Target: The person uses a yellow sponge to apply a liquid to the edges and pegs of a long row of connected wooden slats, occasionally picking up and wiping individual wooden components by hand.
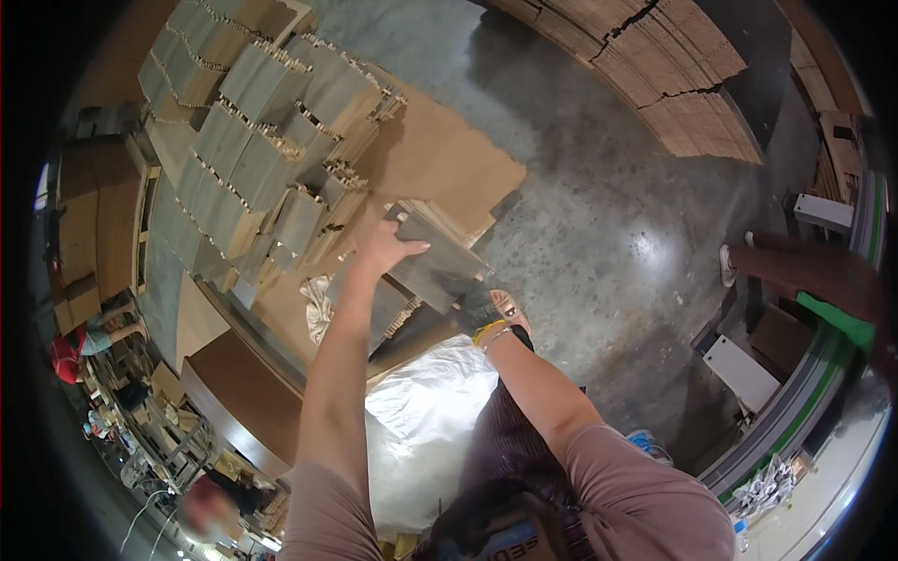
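Flat grey boards (426, 252) lie in front of me at the edge of the stacks. My left hand (381, 247) grips their left end, its thumb lying across the top face. At their near right corner is my right hand (470, 301), in a dark grey glove with a yellow cuff. It seems to hold that corner, though its fingers blend into the dark surface. Just below the boards lies another short grey pile (374, 309) with pale, uneven edges. White plastic sheeting (435, 388) spreads nearer to me, and a crumpled pale cloth (319, 307) sits left of the pile.
Tall stacks of grey boards (253, 140) stand at the far left on brown cardboard (449, 154). Brown panels (664, 65) are piled at the far right. A brown cabinet-like panel (243, 393) is at near left. Another person's legs (795, 266) show at right, beside a green-edged conveyor (804, 411).
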A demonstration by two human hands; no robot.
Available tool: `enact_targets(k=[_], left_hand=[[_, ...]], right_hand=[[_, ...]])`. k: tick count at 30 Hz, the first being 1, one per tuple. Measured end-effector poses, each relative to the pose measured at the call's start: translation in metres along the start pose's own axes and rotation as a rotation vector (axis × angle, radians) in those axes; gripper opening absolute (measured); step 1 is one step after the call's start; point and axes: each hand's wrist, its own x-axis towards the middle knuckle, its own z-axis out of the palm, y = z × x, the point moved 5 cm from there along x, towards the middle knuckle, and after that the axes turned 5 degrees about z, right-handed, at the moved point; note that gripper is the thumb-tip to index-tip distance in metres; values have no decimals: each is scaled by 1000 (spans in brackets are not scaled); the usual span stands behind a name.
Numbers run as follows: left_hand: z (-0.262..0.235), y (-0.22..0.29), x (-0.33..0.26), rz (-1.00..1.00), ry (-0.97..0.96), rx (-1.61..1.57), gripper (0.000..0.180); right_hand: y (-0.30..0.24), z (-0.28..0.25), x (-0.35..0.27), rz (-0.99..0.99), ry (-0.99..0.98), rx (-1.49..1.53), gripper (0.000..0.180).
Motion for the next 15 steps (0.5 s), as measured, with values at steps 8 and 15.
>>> enact_targets(k=[8, 15], left_hand=[[43, 30, -127, 313, 396, -348, 65], [154, 7, -335, 142, 156, -1197, 68]], right_hand=[[-33, -53, -113, 120, -36, 286, 30], [-28, -47, -293, 34, 112, 267, 25]])
